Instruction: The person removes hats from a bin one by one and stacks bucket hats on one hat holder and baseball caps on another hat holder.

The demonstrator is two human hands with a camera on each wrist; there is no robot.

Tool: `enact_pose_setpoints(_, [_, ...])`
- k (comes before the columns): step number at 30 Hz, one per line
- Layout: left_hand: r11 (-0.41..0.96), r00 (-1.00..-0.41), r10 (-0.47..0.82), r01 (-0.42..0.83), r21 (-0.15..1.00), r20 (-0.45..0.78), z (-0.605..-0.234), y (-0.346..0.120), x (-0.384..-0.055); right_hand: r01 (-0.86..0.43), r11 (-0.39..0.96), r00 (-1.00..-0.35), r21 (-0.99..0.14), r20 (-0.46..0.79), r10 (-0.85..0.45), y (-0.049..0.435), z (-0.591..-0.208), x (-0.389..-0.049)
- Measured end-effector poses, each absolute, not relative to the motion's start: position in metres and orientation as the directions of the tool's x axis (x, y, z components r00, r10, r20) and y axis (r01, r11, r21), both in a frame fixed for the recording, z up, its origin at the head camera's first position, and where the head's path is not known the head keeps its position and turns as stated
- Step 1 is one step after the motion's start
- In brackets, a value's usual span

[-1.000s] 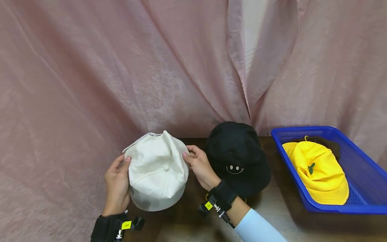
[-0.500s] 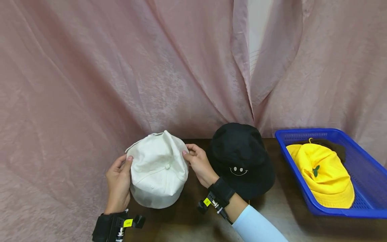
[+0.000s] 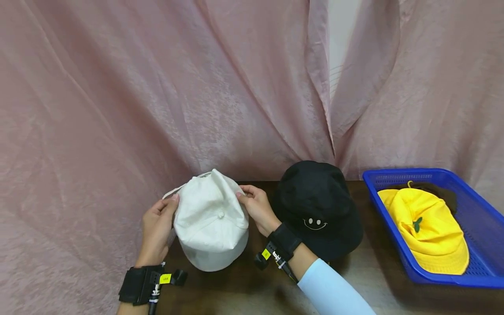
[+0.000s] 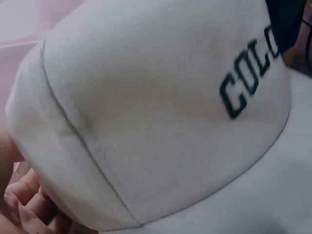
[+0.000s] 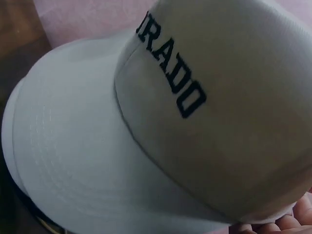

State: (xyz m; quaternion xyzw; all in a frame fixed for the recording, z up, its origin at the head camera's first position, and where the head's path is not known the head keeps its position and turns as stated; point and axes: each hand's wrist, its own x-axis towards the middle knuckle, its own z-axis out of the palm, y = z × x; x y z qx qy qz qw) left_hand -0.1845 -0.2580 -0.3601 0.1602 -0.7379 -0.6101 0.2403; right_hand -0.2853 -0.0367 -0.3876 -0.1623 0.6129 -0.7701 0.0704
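A white baseball cap (image 3: 210,218) is held between both hands, crown up, brim towards the person. My left hand (image 3: 157,229) pinches its left rim near the back, thumb on top. My right hand (image 3: 257,210) pinches the opposite side, thumb on the crown and fingers behind the rim. Dark lettering shows on the front of the crown, reading "COLO" in the left wrist view and "RADO" in the right wrist view. Just right of the right hand, a black cap (image 3: 320,205) with a smiley face rests on the dark table (image 3: 220,293).
On the right stands a blue plastic basket (image 3: 417,269). Inside lie a yellow cap (image 3: 427,223) with a green sprout and a dark brown item (image 3: 442,194) partly behind it. A pink curtain (image 3: 197,87) hangs along the table's back.
The white cap has turned slightly, and its left side has come inward with the left hand. The black cap and basket appear further right as the head view shifts.
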Motion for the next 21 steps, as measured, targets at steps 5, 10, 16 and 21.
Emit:
enact_pose_setpoints(5, [0.257, -0.821, -0.536, 0.060, 0.965, 0.194, -0.357, -0.259, -0.193, -0.086, -0.219, -0.943, -0.972, 0.150, -0.296, -0.038, -0.386, -0.288])
enact_pose_setpoints(10, [0.259, -0.827, -0.521, 0.082, 0.962, 0.211, -0.357, -0.261, -0.203, -0.094, -0.185, -0.948, -0.978, 0.145, -0.282, -0.042, -0.384, -0.293])
enact_pose_setpoints(16, [0.229, -0.868, -0.464, 0.077, 0.970, 0.179, -0.362, -0.269, -0.217, -0.085, -0.185, -0.951, -0.979, 0.135, -0.278, -0.046, -0.378, -0.297])
enact_pose_setpoints(21, [0.268, -0.866, -0.463, 0.066, 0.961, 0.188, -0.365, -0.275, -0.224, -0.083, -0.154, -0.949, -0.985, 0.125, -0.288, -0.048, -0.376, -0.300])
